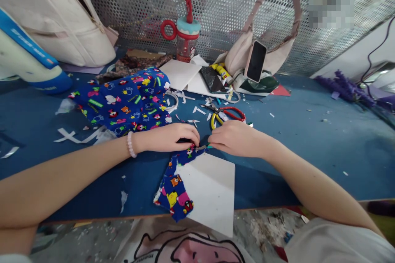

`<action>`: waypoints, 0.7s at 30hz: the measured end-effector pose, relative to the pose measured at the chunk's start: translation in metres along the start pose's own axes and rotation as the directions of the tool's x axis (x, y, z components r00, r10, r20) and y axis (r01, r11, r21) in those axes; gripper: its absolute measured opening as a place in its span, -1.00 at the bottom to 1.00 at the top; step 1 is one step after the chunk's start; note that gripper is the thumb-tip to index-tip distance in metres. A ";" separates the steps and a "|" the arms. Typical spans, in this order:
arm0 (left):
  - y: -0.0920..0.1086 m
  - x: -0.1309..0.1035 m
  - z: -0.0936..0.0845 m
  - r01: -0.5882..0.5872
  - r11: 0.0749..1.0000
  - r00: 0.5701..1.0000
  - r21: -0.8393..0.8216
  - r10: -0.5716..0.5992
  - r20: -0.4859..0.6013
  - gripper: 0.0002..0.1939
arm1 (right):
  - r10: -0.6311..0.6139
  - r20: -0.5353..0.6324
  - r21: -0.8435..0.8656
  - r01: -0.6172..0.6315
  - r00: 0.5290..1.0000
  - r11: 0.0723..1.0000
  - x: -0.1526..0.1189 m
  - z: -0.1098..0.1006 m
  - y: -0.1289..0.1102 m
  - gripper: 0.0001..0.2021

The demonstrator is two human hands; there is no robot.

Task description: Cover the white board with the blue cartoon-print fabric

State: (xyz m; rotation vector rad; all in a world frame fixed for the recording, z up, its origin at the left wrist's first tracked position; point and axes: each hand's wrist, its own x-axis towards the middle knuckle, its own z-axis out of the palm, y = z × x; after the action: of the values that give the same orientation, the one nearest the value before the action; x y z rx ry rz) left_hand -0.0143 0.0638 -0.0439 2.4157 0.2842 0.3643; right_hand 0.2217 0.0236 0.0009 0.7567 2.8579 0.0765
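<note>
I see left hand (171, 136) and right hand (236, 137) pinching far edge of patterned fabric strip (173, 189) on white card (211, 193); scissors (226, 114) just beyond.

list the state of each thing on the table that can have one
left hand: pressing down on the fabric strip
right hand: pinching at the strip's top end
fabric strip: folded along the white card's left edge
white card: flat, overhanging the table edge
scissors: lying flat, untouched
phone: propped upright, screen dark
cup: upright, lid on
</note>
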 end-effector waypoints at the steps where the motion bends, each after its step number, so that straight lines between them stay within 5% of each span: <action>1: 0.000 0.000 0.000 0.001 1.000 1.000 0.000 -0.001 -0.002 -0.82 | 0.021 0.003 0.005 -0.021 1.000 1.000 -0.001 -0.001 -0.001 -0.70; 21: 0.002 0.000 -0.002 0.009 1.000 1.000 -0.017 -0.009 0.010 -0.80 | 0.185 0.159 0.156 -0.209 0.970 0.965 0.000 -0.014 -0.010 -0.69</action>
State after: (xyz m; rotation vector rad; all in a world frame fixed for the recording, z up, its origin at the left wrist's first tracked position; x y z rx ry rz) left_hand -0.0151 0.0635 -0.0418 2.3980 0.2863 0.3491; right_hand 0.2141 0.0150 0.0141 1.0357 2.6695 -0.1929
